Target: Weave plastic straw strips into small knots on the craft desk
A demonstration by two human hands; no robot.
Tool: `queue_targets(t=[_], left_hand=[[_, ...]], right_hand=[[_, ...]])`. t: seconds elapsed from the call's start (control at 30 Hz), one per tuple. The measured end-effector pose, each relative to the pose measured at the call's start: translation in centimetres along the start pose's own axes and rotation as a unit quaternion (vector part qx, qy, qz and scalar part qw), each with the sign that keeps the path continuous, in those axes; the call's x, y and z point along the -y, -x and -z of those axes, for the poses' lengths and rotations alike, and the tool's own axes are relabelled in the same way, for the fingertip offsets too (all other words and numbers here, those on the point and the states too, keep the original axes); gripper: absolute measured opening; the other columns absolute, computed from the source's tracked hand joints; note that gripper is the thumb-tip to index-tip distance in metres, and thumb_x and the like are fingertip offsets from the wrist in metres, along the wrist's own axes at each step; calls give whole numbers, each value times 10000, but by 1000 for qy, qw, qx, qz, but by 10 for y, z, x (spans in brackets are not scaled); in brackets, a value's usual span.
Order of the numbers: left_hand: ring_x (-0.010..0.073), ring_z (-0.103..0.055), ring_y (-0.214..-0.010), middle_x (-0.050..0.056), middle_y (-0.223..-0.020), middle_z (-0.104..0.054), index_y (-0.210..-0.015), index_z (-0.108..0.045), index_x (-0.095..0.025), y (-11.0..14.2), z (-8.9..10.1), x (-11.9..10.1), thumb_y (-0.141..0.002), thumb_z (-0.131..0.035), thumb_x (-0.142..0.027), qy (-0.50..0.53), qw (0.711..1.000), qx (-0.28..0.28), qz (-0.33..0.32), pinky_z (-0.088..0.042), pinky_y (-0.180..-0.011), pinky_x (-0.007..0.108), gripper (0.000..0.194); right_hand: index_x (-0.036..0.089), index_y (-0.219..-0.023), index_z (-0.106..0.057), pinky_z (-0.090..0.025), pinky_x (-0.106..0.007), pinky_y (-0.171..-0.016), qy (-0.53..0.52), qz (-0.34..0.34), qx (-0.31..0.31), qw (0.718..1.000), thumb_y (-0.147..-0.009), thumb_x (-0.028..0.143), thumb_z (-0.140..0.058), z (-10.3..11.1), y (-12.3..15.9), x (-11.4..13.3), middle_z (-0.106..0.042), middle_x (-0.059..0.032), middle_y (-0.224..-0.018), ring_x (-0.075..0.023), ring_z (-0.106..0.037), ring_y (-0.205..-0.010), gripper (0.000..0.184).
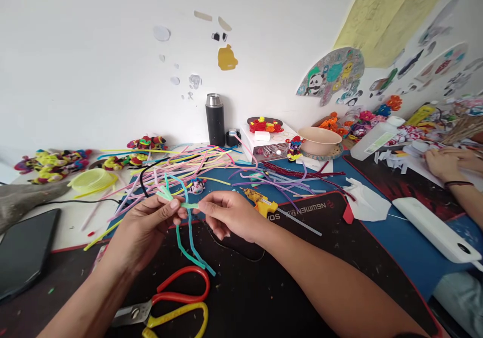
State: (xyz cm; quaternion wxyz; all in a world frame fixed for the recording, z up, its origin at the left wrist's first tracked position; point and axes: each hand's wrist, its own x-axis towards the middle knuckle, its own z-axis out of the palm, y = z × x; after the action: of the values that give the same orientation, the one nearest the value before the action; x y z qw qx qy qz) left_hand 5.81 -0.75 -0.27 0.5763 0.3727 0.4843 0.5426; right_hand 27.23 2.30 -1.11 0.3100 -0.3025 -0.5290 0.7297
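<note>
My left hand (151, 217) pinches a small bunch of mint-green and teal pipe cleaners (182, 243) between thumb and fingers. Short mint ends stick up above the thumb, while long teal and blue-green lengths hang toward the mat. Close by on the right, my right hand (230, 215) grips the tip of a mint strand (189, 206) that runs across between both hands. Below them lie scissors (147, 310) with one red and one yellow handle loop. A yellow hot glue gun (264, 206) rests just past my right hand.
Loose pink, yellow and purple pipe cleaners (211, 158) pile up behind my hands. A black thermos (215, 121) and a beige bowl (320, 141) stand near the wall. A dark tablet or phone (28, 252) lies left. At right, another person's hands (449, 162) work beside a white device (433, 230).
</note>
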Motion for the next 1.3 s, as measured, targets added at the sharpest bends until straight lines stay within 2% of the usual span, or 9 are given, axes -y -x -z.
queue_targets(t=[0.23,0.37,0.5,0.7,0.8,0.9,1.03,1.13,1.3], left_hand=[[153,-666,-585,44,-649,-786,-645,-832,-202,-3,-1,5,-530,-1110,-520,2,1000,-11,-9,-574,-561,237,438],[202,-709,-632,56,-681,-801,-715,-864,-229,-5,8,10,-642,-1051,-577,-88,996,19,-23,-593,-618,270,401],[233,-688,-628,66,-672,-800,-677,-856,-242,-2,11,3,-704,-995,-579,-229,970,61,-52,-557,-615,294,366],[191,-562,-528,13,-542,-692,-565,-780,-247,4,3,-8,-733,-941,-573,-363,922,128,-39,-416,-499,254,401],[191,-573,-512,14,-543,-704,-572,-793,-247,5,2,-6,-719,-956,-541,-338,925,171,2,-440,-500,257,367],[210,-630,-547,47,-592,-754,-620,-834,-239,4,0,-5,-689,-984,-530,-278,938,201,45,-512,-547,277,335],[207,-658,-571,65,-619,-770,-626,-841,-233,2,-3,-8,-658,-1007,-545,-220,963,152,30,-543,-567,277,355],[198,-655,-564,67,-620,-765,-612,-834,-230,1,-5,-7,-655,-1006,-586,-186,976,113,18,-551,-563,279,398],[199,-662,-576,62,-634,-773,-621,-829,-227,2,-9,-2,-655,-999,-604,-206,971,120,14,-553,-572,281,415]], right_hand=[[198,-969,-693,-346,-212,-411,19,15,-37,999,-837,655,-892,2,-2,0,-593,91,-565,-92,-521,-422,516],[201,-908,-682,-347,-212,-418,25,13,-66,997,-832,664,-886,5,-1,2,-572,89,-526,-98,-514,-426,512],[207,-876,-675,-377,-220,-456,56,-4,-71,996,-847,645,-891,8,-1,3,-576,84,-520,-102,-519,-435,490],[204,-874,-720,-407,-223,-523,174,-15,-58,983,-895,636,-871,7,2,-1,-585,72,-502,-114,-550,-462,458],[199,-866,-731,-385,-223,-503,201,-33,-53,978,-883,658,-871,4,3,-1,-583,66,-490,-115,-538,-454,480],[198,-858,-709,-386,-217,-475,154,-31,-41,987,-858,665,-890,4,3,2,-575,74,-493,-106,-528,-435,501],[200,-863,-672,-362,-208,-420,29,5,-32,999,-843,652,-906,8,0,6,-632,67,-581,-94,-556,-427,509],[192,-914,-676,-338,-201,-398,-45,5,-21,999,-810,638,-935,9,-1,8,-684,54,-663,-91,-598,-443,525],[189,-946,-675,-370,-192,-400,-13,6,-42,999,-842,647,-907,7,-3,0,-727,31,-724,-97,-647,-479,524]])
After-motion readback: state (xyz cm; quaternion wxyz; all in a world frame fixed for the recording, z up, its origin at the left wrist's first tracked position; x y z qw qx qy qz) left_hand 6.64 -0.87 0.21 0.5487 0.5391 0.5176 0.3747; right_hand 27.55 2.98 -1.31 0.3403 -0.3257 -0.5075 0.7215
